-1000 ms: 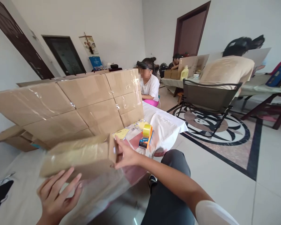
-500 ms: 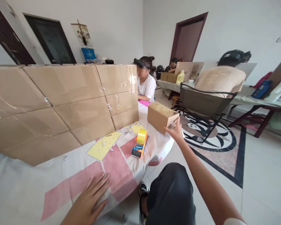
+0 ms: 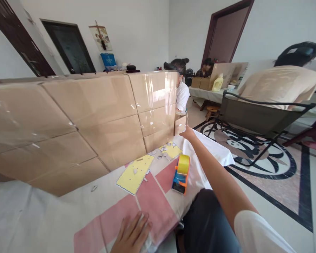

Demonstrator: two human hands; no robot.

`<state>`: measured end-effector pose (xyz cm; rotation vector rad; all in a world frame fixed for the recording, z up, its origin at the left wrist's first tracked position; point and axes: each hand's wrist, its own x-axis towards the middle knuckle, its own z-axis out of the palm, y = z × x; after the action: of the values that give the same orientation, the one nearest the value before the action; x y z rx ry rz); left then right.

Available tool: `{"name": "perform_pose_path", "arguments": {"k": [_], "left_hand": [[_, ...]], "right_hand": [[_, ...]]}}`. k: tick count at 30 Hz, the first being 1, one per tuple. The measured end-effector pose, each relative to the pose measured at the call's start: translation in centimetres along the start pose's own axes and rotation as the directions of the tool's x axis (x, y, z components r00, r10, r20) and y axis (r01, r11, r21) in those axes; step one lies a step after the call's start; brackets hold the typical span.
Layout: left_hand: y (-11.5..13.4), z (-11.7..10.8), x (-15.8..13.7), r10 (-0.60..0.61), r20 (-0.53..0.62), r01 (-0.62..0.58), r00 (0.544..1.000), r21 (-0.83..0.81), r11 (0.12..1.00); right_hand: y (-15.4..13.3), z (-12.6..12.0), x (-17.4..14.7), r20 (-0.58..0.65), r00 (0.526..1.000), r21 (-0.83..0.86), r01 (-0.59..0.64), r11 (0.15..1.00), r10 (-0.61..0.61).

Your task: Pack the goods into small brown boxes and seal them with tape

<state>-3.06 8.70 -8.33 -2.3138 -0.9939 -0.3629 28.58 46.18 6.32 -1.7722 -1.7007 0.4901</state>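
Box [image 3: 180, 125] looks light and stiff, best held by its edges, right hand [image 3: 188, 133] at a corner, grip unclear, left hand [image 3: 134, 232] spread

single head cam, over the surface's [image 3: 110, 200] near edge, facing forward and down, left hand [image 3: 133, 233] close, right hand [image 3: 188, 133] farther, back wall [image 3: 142, 35] beyond

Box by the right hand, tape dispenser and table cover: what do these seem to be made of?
Box: probably cardboard, plain brown with straight folded edges.
Tape dispenser: likely plastic, its frame solid bright orange and blue.
Table cover: apparently soft printed fabric, draping in creases; which fibre I can't tell.
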Motion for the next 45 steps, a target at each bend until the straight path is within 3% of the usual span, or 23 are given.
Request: {"name": "perform_pose_path", "arguments": {"k": [4,7,9,11,13,15,19,22,25,27,29,31,35,37,39,41,45], "left_hand": [[0.7,-1.0,0.4,-0.107,-0.057,0.095,0.993,-0.182,0.979],[0.4,-2.9,1.1,-0.361,-0.024,0.308,0.932,-0.473,0.826],[-1.9,-4.2,1.5,-0.577,-0.043,0.432,0.816,-0.618,0.657],[-6.2,-5.1,1.2,-0.682,-0.105,0.457,0.724,-0.667,0.588],[-11.9,-5.8,-0.3,-0.807,-0.163,0.527,0.567,-0.681,0.508],[-17.6,-6.3,-3.1,-0.890,-0.215,0.609,0.402,-0.664,0.435],[-25.7,-6.4,-11.2,-0.956,-0.290,0.696,0.051,-0.676,0.242],[-29.3,-5.4,-17.6,-0.935,-0.294,0.700,-0.199,-0.710,0.074],[-33.3,-3.5,-22.7,-0.888,-0.255,0.661,-0.382,-0.748,-0.070],[-37.0,-1.7,-24.8,-0.861,-0.207,0.612,-0.464,-0.778,-0.143],[-41.2,0.4,-26.0,-0.842,-0.152,0.554,-0.517,-0.810,-0.194],[-45.4,2.5,-26.5,-0.827,-0.105,0.495,-0.552,-0.840,-0.224],[-50.7,6.5,-26.9,-0.828,-0.044,0.433,-0.559,-0.867,-0.246],[-51.7,8.0,-27.3,-0.840,-0.057,0.461,-0.539,-0.855,-0.238],[-52.1,8.9,-27.8,-0.807,-0.125,0.513,-0.578,-0.824,-0.239],[-52.2,9.4,-28.4,-0.821,-0.160,0.525,-0.548,-0.830,-0.189],[-51.5,9.0,-29.2,-0.884,-0.199,0.523,-0.423,-0.850,-0.059]], "right_hand": [[-6.3,0.4,-5.2,0.132,0.990,-0.116,0.069,0.991,-0.054],[-12.9,2.4,-11.1,0.320,0.923,-0.113,0.261,0.959,-0.214],[-18.0,5.1,-15.4,0.475,0.811,-0.010,0.392,0.920,-0.341],[-23.2,8.7,-19.7,0.591,0.652,0.183,0.465,0.867,-0.474],[-28.2,13.1,-23.5,0.629,0.509,0.402,0.433,0.807,-0.587],[-32.7,17.9,-26.6,0.602,0.450,0.592,0.303,0.747,-0.660],[-39.9,27.8,-31.3,0.550,0.488,0.758,0.050,0.651,-0.678],[-43.9,34.6,-34.1,0.546,0.498,0.757,0.052,0.652,-0.674],[-47.3,40.0,-35.9,0.500,0.556,0.708,0.179,0.683,-0.664],[-49.1,42.8,-36.3,0.408,0.653,0.674,0.255,0.693,-0.638],[-50.2,45.1,-35.9,0.269,0.753,0.647,0.321,0.692,-0.601],[-50.5,47.4,-35.2,0.159,0.808,0.608,0.373,0.701,-0.568],[-49.2,51.0,-33.6,0.137,0.786,0.477,0.480,0.736,-0.602],[-48.7,52.1,-33.1,0.123,0.780,0.447,0.509,0.736,-0.614],[-48.6,52.5,-32.7,0.114,0.796,0.450,0.492,0.745,-0.595],[-48.7,52.3,-32.5,0.138,0.810,0.459,0.458,0.761,-0.570],[-48.6,51.3,-32.3,0.145,0.820,0.531,0.408,0.743,-0.554]]}}
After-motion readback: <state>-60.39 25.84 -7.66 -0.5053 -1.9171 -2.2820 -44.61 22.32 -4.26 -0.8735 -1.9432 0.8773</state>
